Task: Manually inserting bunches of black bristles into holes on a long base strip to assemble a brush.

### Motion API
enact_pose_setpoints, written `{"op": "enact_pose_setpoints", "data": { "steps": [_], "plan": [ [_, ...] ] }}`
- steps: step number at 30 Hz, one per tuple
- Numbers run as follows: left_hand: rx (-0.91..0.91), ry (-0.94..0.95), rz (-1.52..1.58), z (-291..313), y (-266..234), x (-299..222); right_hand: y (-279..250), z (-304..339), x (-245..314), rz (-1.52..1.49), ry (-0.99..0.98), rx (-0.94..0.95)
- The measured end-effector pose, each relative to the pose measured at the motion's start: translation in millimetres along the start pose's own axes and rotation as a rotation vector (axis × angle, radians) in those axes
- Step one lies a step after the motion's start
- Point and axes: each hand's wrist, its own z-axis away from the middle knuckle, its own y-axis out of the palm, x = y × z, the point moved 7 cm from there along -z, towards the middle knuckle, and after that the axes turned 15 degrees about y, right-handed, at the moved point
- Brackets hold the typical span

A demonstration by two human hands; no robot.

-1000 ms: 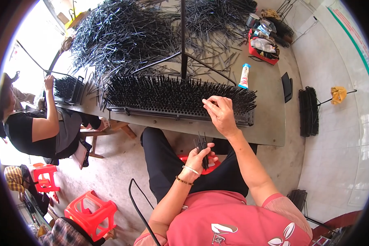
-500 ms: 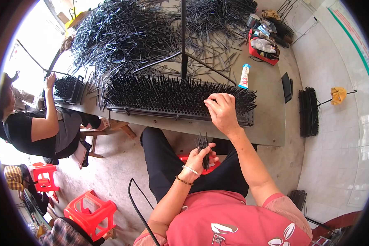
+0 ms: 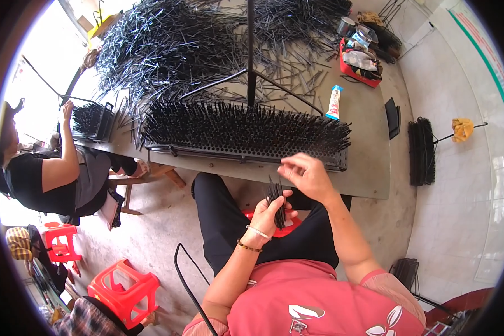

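Withdrawn from the part-filled tray along the worktop's near edge: right hand, grip unclear. Clamped on black rods before that edge: left hand. Apparently between placements.

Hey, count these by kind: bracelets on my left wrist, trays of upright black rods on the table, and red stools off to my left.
Bracelets: 2
Trays of rods: 2
Red stools: 2
Total: 6

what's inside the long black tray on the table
Thin black sticks stand crowded in the long black tray; bare holes show along its front. The sticks cover the surface behind.
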Motion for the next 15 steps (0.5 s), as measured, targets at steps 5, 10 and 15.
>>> {"op": "enact_pose_setpoints", "data": {
  "steps": [5, 10, 15],
  "plan": [
    [0.03, 0.027, 0.004, 0, 4, -1, 32, 20, -50, -0.363, 0.495, 0.416],
    [-0.185, 0.006, 0.027, -4, -9, 7, 11, 5, -45, -0.569, 0.44, 0.179],
    [-0.105, -0.062, -0.08, -3, -14, 15, -6, -17, -12, -0.448, 0.1, -0.165]
  ]
}}
